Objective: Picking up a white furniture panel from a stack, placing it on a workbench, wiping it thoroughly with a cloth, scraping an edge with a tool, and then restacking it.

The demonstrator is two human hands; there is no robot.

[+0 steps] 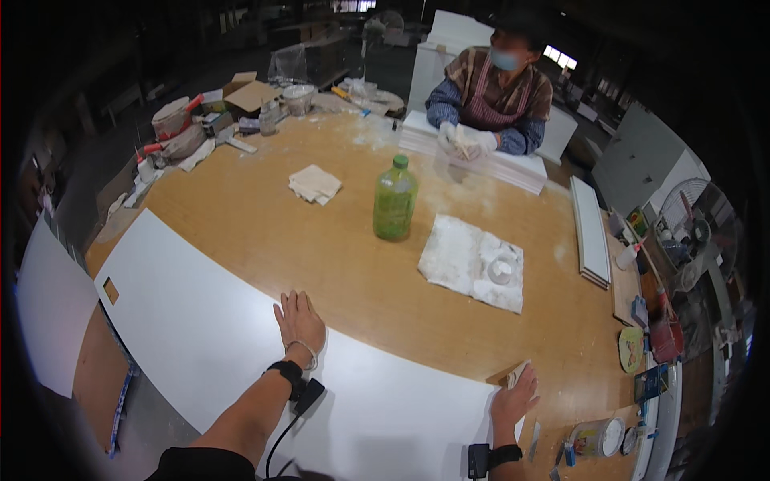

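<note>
The white panel (200, 305) lies along your near side of the counter (345, 264), directly beneath your forearms. Its long axis runs crosswise to you, from upper left to lower right; the wide lens bends its edges, so its true line is best judged with caution.

Your left hand (301, 327) rests palm down near the middle of the panel's length, fingers spread and reaching the far edge. The small rectangular cut-out (111, 290) lies well to the left of that hand, close to the panel's left end; the left hand is the nearer of the two to it.

Your right hand (514, 399) is at the opposite end, by the panel's right edge, and is clearly the nearer one there. A pale scrap (520, 373), apparently folded, shows beside its fingers. Whether those fingers pinch the scrap or merely press on it cannot be told from this view.

Beyond the panel's far edge, the green bottle (395, 204) stands upright, well apart from both hands. The white sheet (453, 252) lies flat to its right. A co-worker (497, 100) is at the far side, gloved hands (468, 143) together above stacked boards (513, 172).
</note>
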